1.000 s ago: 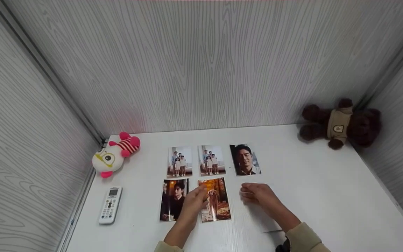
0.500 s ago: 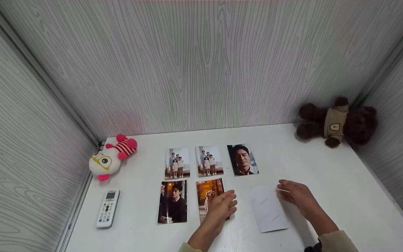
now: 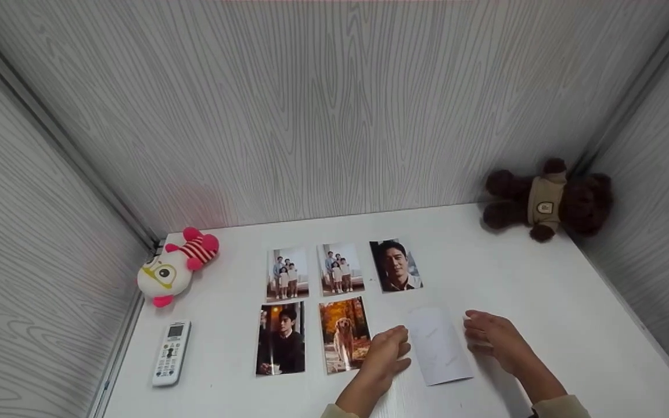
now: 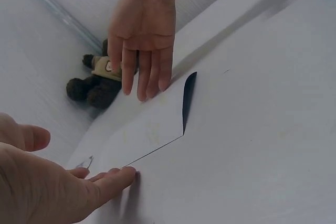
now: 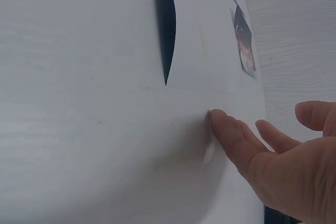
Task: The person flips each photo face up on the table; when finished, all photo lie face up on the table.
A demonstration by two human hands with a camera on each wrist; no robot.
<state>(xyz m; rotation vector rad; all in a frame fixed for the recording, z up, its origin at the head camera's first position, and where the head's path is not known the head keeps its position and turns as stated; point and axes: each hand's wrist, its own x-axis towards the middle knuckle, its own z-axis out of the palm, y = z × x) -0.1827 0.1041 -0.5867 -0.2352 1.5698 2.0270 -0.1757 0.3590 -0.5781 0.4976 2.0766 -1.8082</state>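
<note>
A face-down photo (image 3: 439, 346) lies on the white table, its blank white back up. In the left wrist view the near end of this photo (image 4: 152, 121) bows up and its dark underside shows. My left hand (image 3: 385, 357), fingers extended, has its fingertips right at the photo's left edge. Across from it, my right hand (image 3: 500, 342) is at the right side, fingers straight and low over the table. The right wrist view shows a gap between that hand (image 5: 294, 166) and the photo (image 5: 199, 40). Neither hand grips anything.
Left of the hands lie a dog photo (image 3: 344, 335), a photo of a seated person (image 3: 280, 339), two matching family photos (image 3: 287, 274) and a portrait photo (image 3: 396, 265). A white remote (image 3: 171, 354), a pink-and-white plush toy (image 3: 175, 270) and a brown teddy bear (image 3: 546, 200) lie further out.
My right hand has moved right, off the face-down photo, uncovering its white back. My left hand has moved right from over the dog photo to the face-down photo's left edge.
</note>
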